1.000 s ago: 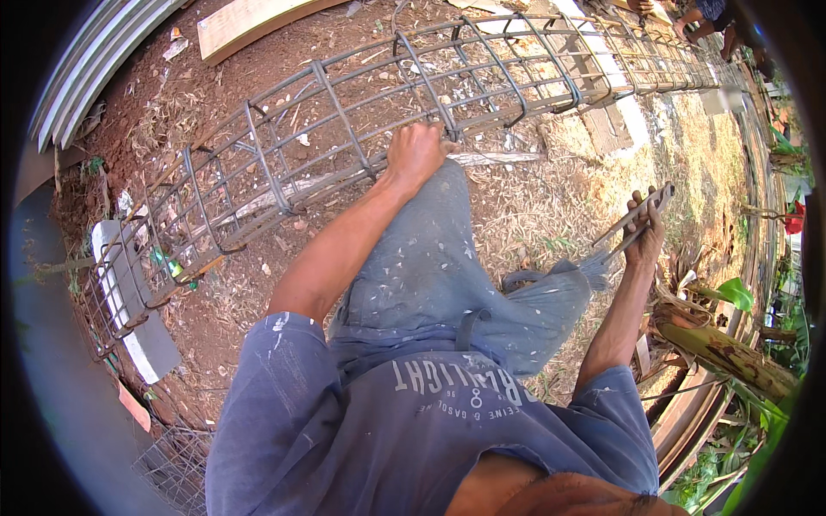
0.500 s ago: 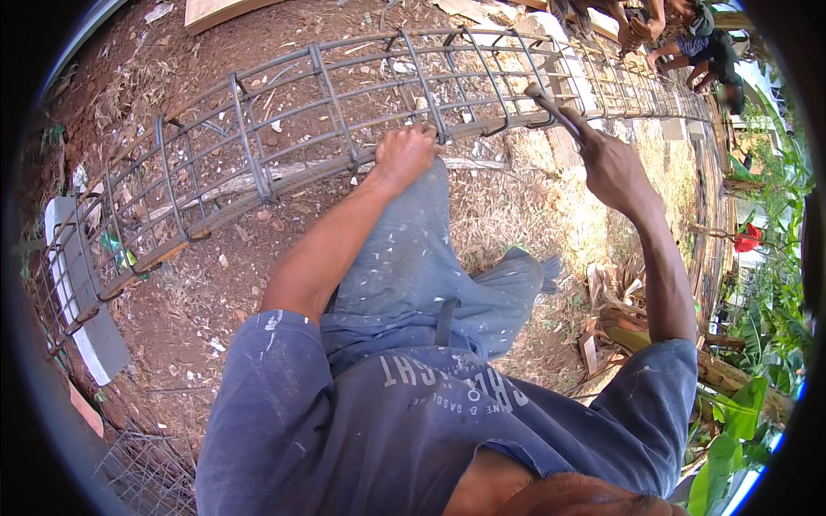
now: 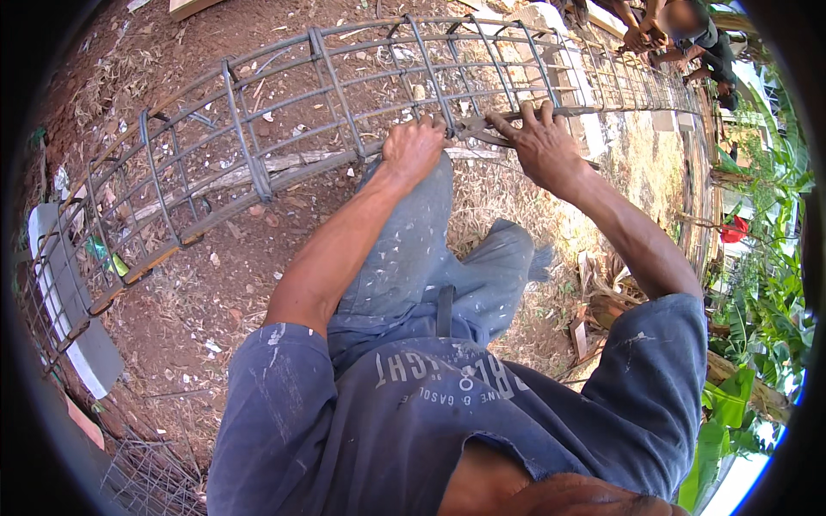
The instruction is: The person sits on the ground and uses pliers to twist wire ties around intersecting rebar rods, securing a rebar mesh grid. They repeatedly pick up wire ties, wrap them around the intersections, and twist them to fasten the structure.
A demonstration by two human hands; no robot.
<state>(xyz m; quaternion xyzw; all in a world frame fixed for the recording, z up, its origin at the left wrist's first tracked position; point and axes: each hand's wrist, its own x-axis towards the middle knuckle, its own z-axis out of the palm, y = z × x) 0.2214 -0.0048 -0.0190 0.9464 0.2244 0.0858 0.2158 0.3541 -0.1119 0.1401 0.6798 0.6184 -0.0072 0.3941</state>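
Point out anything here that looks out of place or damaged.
A bright green scrap lies on the dirt near the left end of the rebar cage, looking like stray litter. The cage appears bowed, but that is probably fisheye distortion.

Rebar cage (image 3: pixel 335 93), pincers (image 3: pixel 471 129) at its edge

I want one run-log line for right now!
left hand: curled against long grey steel-rod cage | right hand: holding dark metal pliers | pliers' head: at cage's near side
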